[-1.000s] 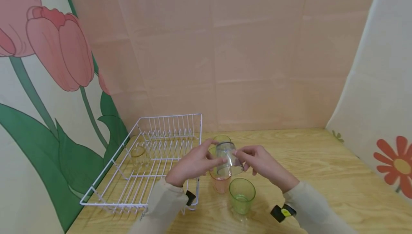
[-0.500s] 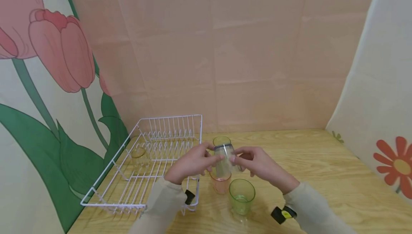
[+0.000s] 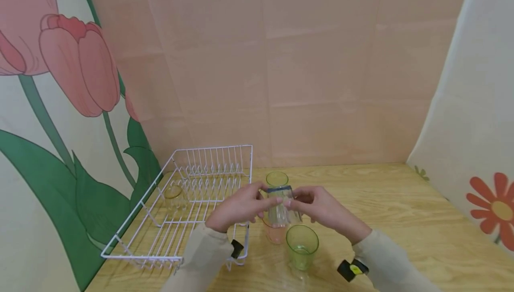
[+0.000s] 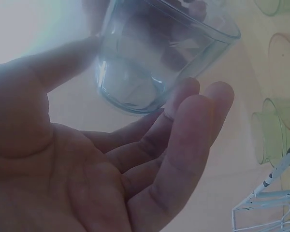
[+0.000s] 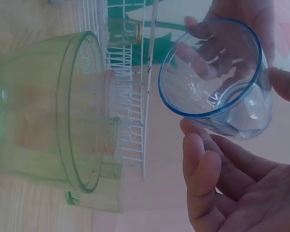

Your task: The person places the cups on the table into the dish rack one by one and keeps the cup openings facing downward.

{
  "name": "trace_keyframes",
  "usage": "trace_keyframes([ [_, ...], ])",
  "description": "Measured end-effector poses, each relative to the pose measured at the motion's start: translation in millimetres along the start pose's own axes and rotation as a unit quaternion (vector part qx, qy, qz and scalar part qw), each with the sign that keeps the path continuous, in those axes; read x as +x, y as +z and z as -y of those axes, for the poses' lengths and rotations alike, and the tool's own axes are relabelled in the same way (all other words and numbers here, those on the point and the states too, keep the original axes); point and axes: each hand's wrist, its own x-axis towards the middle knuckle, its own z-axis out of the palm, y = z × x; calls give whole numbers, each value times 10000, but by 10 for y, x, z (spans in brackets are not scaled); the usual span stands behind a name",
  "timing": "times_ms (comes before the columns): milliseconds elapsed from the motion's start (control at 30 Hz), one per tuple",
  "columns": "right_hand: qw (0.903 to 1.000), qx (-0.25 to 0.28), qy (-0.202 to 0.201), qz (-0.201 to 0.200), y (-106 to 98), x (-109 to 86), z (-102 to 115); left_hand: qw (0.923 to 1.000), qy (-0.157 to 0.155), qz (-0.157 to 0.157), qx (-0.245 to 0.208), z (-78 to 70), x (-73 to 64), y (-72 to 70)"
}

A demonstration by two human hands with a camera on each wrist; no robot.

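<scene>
A clear, blue-tinted drinking glass hangs upside down in the air between both hands, a little tilted. My left hand holds it from the left, thumb on the near side and fingers at the far side. From the right, my right hand pinches it between thumb and fingers. In the right wrist view the blue rim of the drinking glass faces the table side. Beneath the hands stand a pink glass, partly hidden, and a green glass, both upright.
Left of the hands is a white wire dish rack with one amber-rimmed glass inside. A yellow-green glass stands behind the hands, partly covered. The wooden table meets a pink backdrop at the back.
The blue-tinted glass has turned in the hands and its rim no longer flares out toward the lower right. The right hand has shifted slightly on it. Other glasses stay put.
</scene>
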Motion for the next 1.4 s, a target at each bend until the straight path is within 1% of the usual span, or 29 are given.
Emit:
trace_keyframes([
  [133, 9999, -5, -102, 75, 1, -3, -2, 10000, 21, 62, 39, -11, -8, -12],
  [300, 9994, -65, -322, 114, 4, -12, -14, 9998, 61, 167, 13, -19, -15, -32],
  [500, 9987, -187, -466, 128, 17, -28, 1, 9995, 175, 247, 28, -26, -27, -54],
  [733, 9980, -146, -579, 199, 33, -30, 4, 9995, -15, 287, 92, -52, -27, -77],
  [833, 9972, -73, -693, 259, 48, -36, -1, 9996, 18, 290, 65, -53, -37, -79],
  [967, 9956, -2, -870, 340, 75, -45, -9, 9992, 147, 342, 126, -39, -42, -94],
  [1133, 9943, -1, -980, 429, 89, -50, -16, 9986, 181, 272, 418, -46, -50, -127],
  [1267, 9937, -3, -1040, 422, 95, -49, -30, 9980, 156, 91, 604, -43, -61, -170],
  [1400, 9936, 36, -1049, 410, 92, -56, -47, 9970, 144, -138, 752, 7, -58, -243],
])
